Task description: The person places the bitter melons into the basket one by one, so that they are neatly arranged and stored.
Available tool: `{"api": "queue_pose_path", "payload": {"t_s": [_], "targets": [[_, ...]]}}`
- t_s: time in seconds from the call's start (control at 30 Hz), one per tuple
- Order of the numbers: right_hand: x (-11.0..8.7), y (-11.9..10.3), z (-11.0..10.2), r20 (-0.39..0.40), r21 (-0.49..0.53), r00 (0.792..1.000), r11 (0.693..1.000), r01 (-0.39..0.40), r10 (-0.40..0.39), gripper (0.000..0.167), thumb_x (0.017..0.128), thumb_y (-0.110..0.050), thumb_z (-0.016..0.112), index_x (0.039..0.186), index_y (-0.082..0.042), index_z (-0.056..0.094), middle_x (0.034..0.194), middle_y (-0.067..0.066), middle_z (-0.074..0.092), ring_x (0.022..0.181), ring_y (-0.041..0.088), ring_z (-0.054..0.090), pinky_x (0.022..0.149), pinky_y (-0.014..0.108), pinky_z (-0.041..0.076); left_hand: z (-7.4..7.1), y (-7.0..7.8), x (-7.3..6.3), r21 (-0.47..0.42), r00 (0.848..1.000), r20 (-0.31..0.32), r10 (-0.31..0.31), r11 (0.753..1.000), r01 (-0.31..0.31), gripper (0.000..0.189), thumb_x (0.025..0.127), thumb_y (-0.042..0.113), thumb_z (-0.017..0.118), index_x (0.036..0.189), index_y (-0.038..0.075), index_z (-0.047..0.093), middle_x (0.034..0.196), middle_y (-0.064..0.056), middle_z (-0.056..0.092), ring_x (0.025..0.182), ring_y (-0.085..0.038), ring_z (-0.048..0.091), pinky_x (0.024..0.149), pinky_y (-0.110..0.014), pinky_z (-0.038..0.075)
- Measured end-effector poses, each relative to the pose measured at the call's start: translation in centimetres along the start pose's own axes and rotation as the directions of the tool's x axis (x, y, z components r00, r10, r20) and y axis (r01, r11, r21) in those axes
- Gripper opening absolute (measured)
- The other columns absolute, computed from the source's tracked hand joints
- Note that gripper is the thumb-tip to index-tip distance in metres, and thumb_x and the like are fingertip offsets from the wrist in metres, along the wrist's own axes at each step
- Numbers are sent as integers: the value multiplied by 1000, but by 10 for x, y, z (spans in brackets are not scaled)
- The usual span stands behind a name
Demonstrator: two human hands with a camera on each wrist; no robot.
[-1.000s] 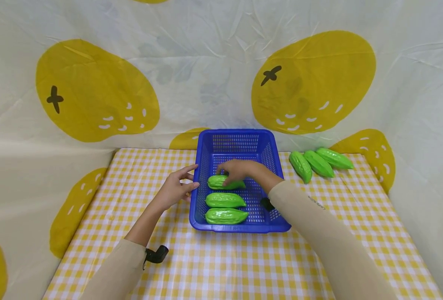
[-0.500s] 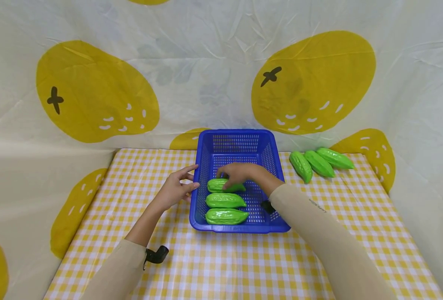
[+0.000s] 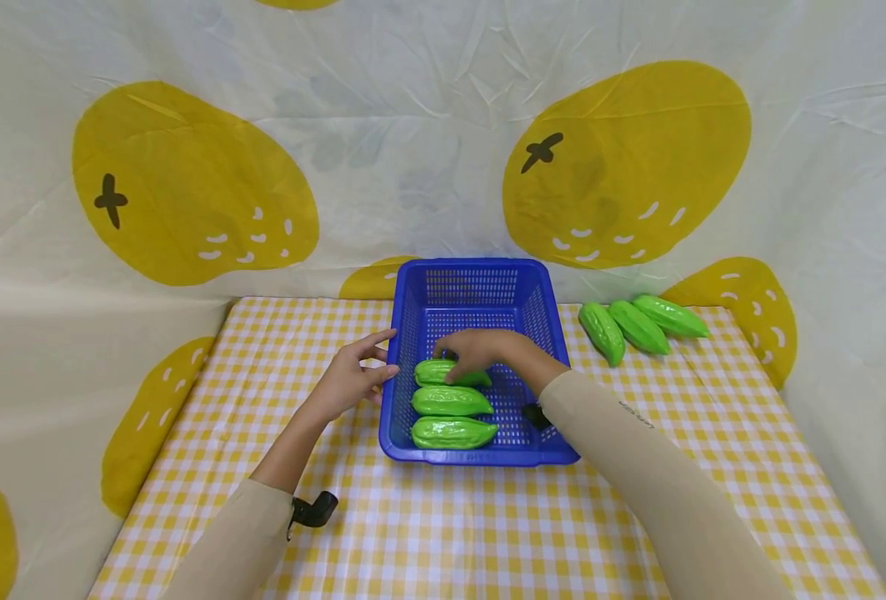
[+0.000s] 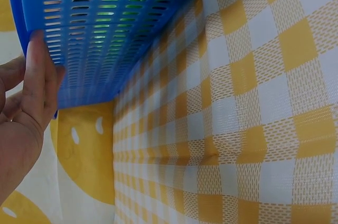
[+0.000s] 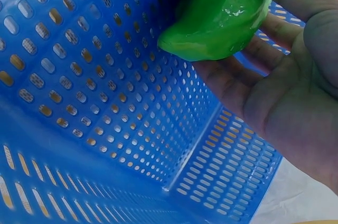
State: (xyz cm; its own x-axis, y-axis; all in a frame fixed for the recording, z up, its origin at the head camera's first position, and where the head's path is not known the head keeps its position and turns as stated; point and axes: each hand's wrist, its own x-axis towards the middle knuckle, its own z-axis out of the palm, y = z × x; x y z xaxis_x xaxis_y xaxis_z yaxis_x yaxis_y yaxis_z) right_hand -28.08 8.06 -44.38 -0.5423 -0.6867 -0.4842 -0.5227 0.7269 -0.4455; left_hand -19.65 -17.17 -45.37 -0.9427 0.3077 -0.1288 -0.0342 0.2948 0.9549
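Note:
A blue plastic basket (image 3: 480,457) with slotted walls stands on the table. Inside it, several bumpy green bitter melons lie in a row, tips to the right. My right hand (image 3: 476,348) reaches in and grips the rearmost bitter melon (image 3: 429,372), thumb on the near side and fingers over the far side. Right in front of it lie the middle bitter melon (image 3: 450,401) and the front bitter melon (image 3: 452,432). In the right wrist view the held melon's tip (image 5: 211,28) shows beside my fingers. My left hand (image 3: 347,382) touches the basket's left side with extended fingers.
Three more bitter melons (image 3: 639,327) lie side by side at the table's back right, outside the basket. A yellow checked cloth (image 3: 412,533) covers the table. Behind it hangs a pale curtain (image 3: 412,167) with large yellow fruit prints.
My right hand has shifted the rearmost bitter melon slightly toward me, close against the middle one. The left hand and basket have stayed in place.

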Motion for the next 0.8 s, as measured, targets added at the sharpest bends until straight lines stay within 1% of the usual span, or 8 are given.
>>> {"api": "queue_pose_path", "payload": {"t_s": [0.23,0.5,0.7,0.8], "targets": [[0,0,0,-3,5,1000,1000,5,-5,56,100,-31,70,148,-9,52,146,15,57,137,31,53,121,46,44,0,-3,3,-10,1000,1,-2,1000,2,63,100,6,68,157,19,46,119,-21,60,71,-18,66,68,-64,63],[-2,-1,-1,-14,16,1000,1000,5,-5,59,99,-32,71,149,-9,51,145,15,58,136,31,54,120,46,45,-1,-4,2,-6,1000,6,3,1000,-3,63,100,6,68,158,17,45,119,-21,60,71,-18,66,67,-62,64],[-10,-5,-10,-28,52,999,998,28,-26,62,99,-32,71,150,-4,49,144,19,59,135,33,55,118,47,47,-1,-4,2,-13,1000,0,-1,1000,1,63,100,7,68,157,18,45,119,-21,61,70,-18,67,69,-65,62],[-17,-8,-18,-39,63,999,998,26,-24,61,99,-31,71,150,-5,49,144,19,59,135,34,55,117,47,48,-1,-5,2,-17,1000,3,3,1000,-3,63,100,7,68,158,17,45,119,-21,61,70,-17,67,69,-65,62]]}}
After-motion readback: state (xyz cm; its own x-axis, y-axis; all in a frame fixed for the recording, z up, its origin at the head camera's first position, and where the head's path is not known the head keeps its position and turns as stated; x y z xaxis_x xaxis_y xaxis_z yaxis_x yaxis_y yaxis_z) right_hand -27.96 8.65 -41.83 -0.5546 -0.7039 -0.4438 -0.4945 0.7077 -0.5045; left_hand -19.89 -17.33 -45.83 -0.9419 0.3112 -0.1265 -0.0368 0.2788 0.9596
